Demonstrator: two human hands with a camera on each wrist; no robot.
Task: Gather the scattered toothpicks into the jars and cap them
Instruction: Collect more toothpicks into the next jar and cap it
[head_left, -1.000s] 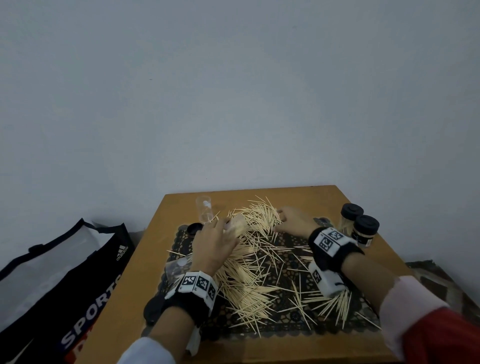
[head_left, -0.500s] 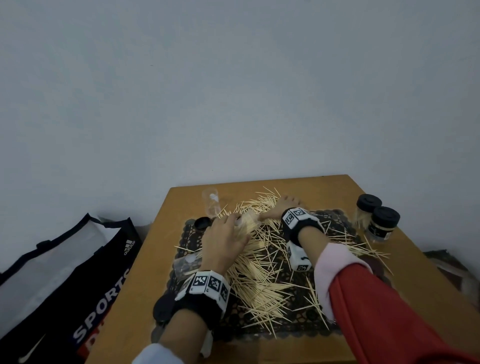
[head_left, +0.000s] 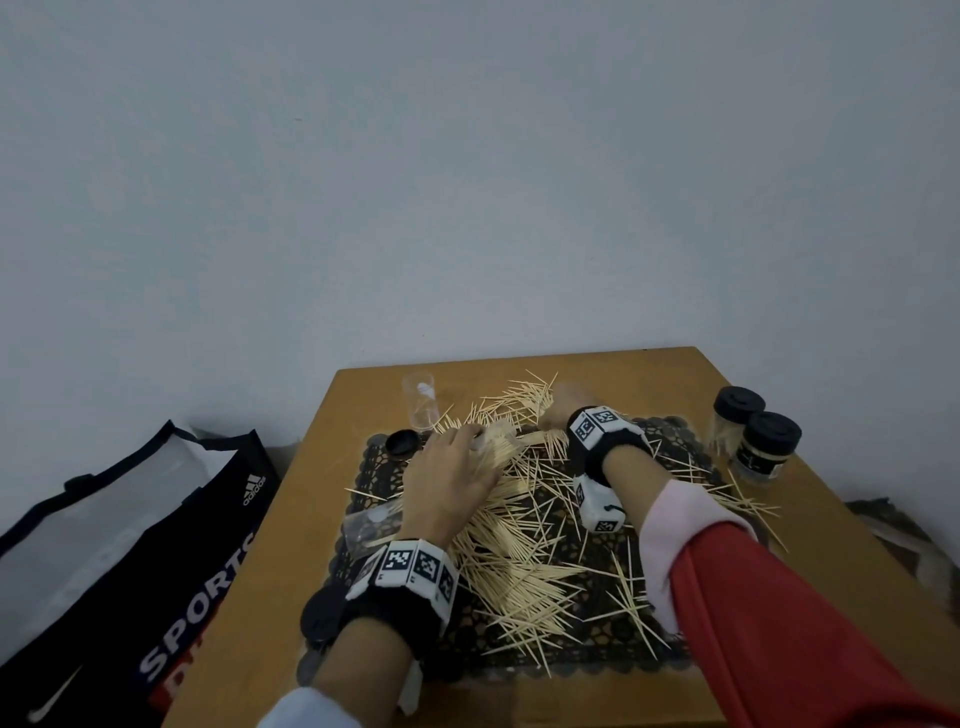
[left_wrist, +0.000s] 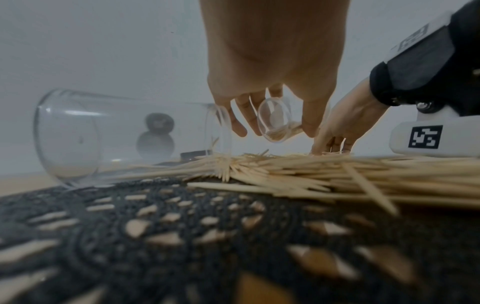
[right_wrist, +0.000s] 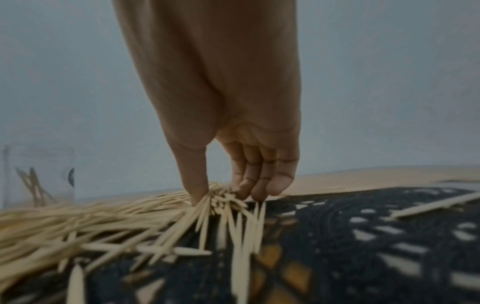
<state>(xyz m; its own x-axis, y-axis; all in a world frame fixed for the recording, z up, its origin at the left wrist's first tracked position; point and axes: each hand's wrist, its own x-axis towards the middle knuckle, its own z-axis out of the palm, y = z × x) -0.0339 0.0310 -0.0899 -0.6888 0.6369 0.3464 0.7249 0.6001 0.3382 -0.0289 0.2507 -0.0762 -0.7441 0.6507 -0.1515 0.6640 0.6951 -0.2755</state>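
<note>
left hand (head_left: 451, 480) curls thumb + fingers round a small clear jar (left_wrist: 274, 120) held on its side just above the toothpicks (head_left: 511, 525), a few picks already inside; right hand (right_wrist: 233, 164) pinches a bunch of picks betw. thumb and fingertips at the far edge of the pile, on the black lace mat (head_left: 597, 629). rest of the picks lie strewn over mat + wooden counter (head_left: 810, 530). another clear jar (left_wrist: 116, 133) lies empty on its side by the left wrist, a third (head_left: 422, 402) stands upright at the far left w/ a few picks in it, loose black lid (head_left: 403, 443) just beside; two capped jars (head_left: 753, 441) far right, touching.
</note>
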